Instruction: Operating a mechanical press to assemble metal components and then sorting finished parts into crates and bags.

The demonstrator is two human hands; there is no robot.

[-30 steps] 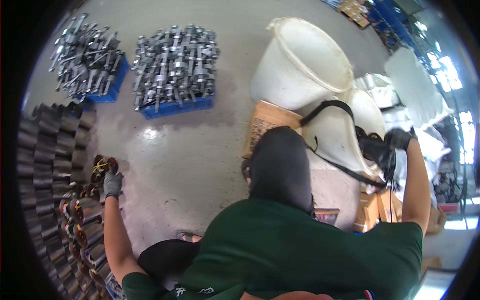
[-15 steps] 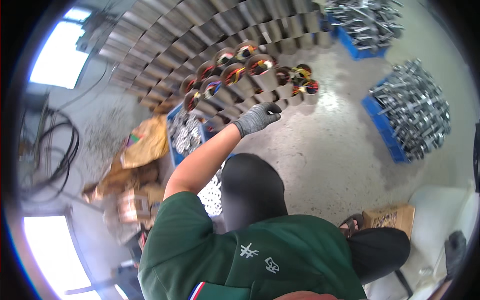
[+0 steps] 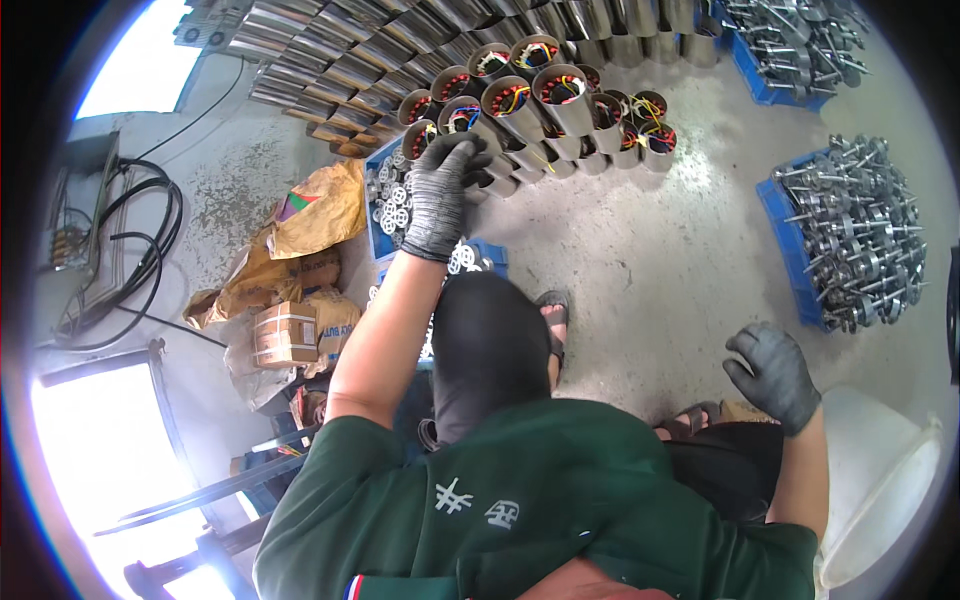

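My left hand (image 3: 440, 200), in a grey knit glove, is stretched out over the near left end of a group of metal cylinders. Its fingers are bent and a little apart, with nothing seen in them. Just beyond it stands a cylinder (image 3: 420, 138) with red windings inside; I cannot tell whether the fingers touch it. Coloured wires lie in the mouths of neighbouring cylinders (image 3: 563, 92). My right hand (image 3: 778, 378), also in a dark grey glove, hovers at the right above the floor. The thumb stands away from its half-curled fingers, and it holds nothing.
Stacked bare metal tubes (image 3: 400, 50) fill the far side. Blue crates of shafted metal parts (image 3: 850, 230) stand at the right. Round pale metal pieces lie in a blue crate (image 3: 375, 235) beside my left forearm. A carton (image 3: 285, 335) and brown sacks lie left; a white tub (image 3: 880, 480) stands near right.
My left hand has moved left along the cylinders, toward their near left end. My right hand has come up from the lower right edge and forward over the floor. The view has shifted.
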